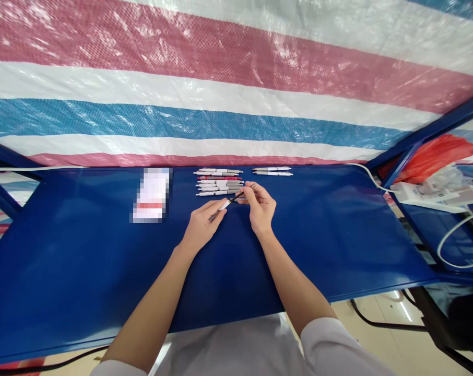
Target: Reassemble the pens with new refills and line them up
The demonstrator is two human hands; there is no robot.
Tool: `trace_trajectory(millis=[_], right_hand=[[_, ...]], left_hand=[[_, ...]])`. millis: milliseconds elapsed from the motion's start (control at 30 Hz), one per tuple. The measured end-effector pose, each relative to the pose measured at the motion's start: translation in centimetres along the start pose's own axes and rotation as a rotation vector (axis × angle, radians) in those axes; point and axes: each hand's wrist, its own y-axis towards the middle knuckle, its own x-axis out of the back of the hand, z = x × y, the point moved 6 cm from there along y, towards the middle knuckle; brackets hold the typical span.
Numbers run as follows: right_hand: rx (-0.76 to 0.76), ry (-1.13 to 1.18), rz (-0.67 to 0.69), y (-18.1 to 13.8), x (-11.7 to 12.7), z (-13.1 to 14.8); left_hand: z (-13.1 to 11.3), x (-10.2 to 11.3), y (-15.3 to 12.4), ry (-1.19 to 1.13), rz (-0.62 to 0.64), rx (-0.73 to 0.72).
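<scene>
My left hand [203, 222] grips a white and grey pen barrel [222, 207] above the blue table [83, 250]. My right hand [260, 206] pinches a thin dark refill [237, 197] whose end meets the barrel. Just beyond the hands lies a row of several white and grey pens [219, 181], one of them red. Two more pens [272, 171] lie apart to the right of that row, near the table's far edge.
A small white and red box or card [152, 194] lies left of the pens. A striped tarpaulin [221, 94] hangs behind the table. At right, a second blue shelf holds a power strip [420, 194], white cables and a red bag [432, 156].
</scene>
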Motion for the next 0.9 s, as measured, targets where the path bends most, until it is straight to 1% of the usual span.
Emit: trace_trajectory(millis=[167,300,367,467,600,767,900], right_hand=[[0.018,0.072,-0.099,0.6,1.3,0.4],[0.007,0.067,-0.121,1.0,1.9,0.0],[-0.005,0.076,-0.103,1.0,1.8,-0.4],[-0.023,0.074,-0.041,0.9,1.2,-0.9],[-0.05,0.043,0.047,0.6,0.3,-1.2],[-0.073,0.022,0.098,0.3,-0.2,-1.3],[-0.082,0.005,0.096,0.2,-0.1,-1.4]], left_hand=[[1.1,-0.1,-0.1,-0.079,0.035,0.129],[1.2,0.2,0.2,-0.182,-0.001,0.201],[1.0,0.3,0.4,-0.257,-0.029,0.209],[0.9,0.4,0.7,-0.399,-0.07,0.23],[1.1,0.3,0.7,-0.536,-0.093,0.303],[1.5,0.5,0.6,-0.606,-0.12,0.37],[1.9,0.8,0.6,-0.645,-0.142,0.409]])
